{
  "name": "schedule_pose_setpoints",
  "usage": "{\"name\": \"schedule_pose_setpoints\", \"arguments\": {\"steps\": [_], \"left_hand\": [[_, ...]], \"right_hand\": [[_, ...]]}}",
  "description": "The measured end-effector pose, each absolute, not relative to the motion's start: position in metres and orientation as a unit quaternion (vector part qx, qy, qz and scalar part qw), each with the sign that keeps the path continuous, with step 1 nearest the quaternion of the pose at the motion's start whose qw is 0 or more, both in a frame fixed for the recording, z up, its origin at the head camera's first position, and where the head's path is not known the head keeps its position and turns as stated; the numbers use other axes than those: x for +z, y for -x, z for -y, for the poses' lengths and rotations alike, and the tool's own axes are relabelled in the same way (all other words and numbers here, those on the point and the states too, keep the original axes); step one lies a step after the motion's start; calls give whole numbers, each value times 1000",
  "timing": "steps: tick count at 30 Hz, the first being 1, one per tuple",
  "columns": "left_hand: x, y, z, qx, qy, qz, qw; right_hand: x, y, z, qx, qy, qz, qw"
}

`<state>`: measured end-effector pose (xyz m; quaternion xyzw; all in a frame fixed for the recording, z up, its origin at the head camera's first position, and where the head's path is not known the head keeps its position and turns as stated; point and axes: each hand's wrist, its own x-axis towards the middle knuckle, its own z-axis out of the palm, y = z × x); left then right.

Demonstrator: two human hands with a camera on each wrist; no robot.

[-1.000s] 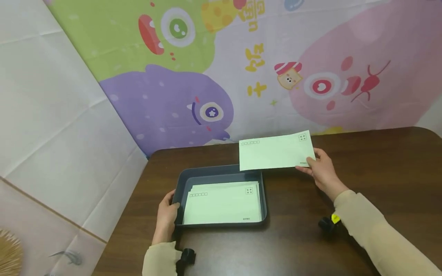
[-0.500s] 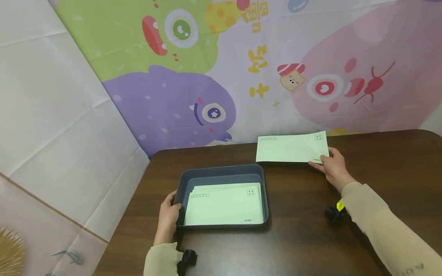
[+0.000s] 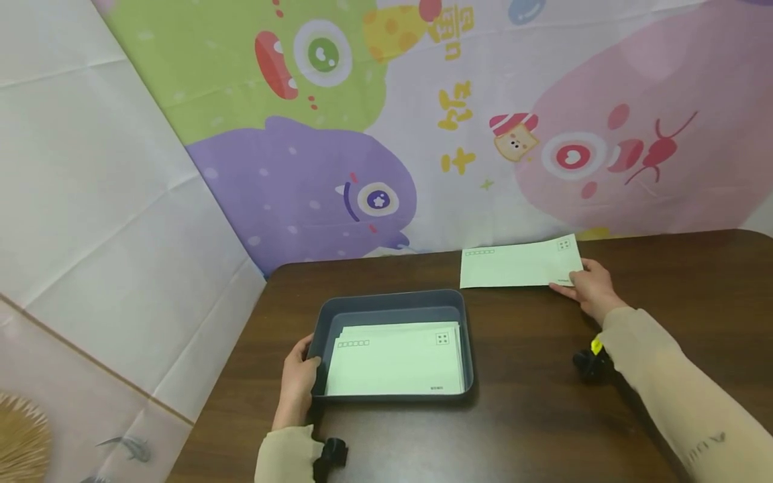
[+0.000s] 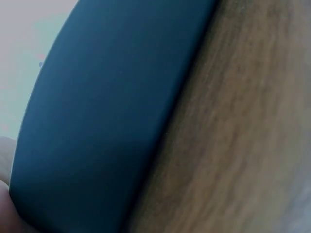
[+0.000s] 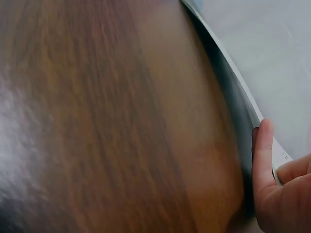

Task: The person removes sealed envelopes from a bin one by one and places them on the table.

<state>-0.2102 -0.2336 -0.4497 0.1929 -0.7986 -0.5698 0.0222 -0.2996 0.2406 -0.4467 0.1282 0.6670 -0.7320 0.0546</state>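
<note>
My left hand grips the left wall of a dark grey tray, thumb over the rim and fingers outside. In the left wrist view the tray's outer wall fills much of the picture, with a bit of the hand at the lower left. Inside the tray lies a stack of pale green envelopes. Behind and to the right of the tray, my right hand pinches a single envelope by its lower right corner. The right wrist view shows this envelope edge-on, close over the tabletop, with fingers underneath.
A brown wooden table carries everything. Along its back edge hangs a cartoon-printed cloth, close behind the held envelope. White panelling stands at the left. A black wrist camera sits under the right sleeve.
The single envelope has moved right, away from above the tray's back right corner, and down toward the table. My left hand keeps its grip on the tray, which stays in place.
</note>
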Motion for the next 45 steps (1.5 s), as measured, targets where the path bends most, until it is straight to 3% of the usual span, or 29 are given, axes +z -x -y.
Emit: {"name": "schedule_pose_setpoints", "arguments": {"steps": [16,25,31,45], "left_hand": [[-449,211,233,-568,-197,798,33],[-450,213,234,-572,-195,795,41],[-451,211,233,-573,-199,794,36],[-453,212,234,-576,-199,792,35]], "right_hand": [[-447,307,-244,-627,-172,-759,26],[-440,307,-254,-415,-99,-904,-11],[-441,304,-259,-314,-66,-947,0],[-448,304,-259,-287,-82,-954,-25]]}}
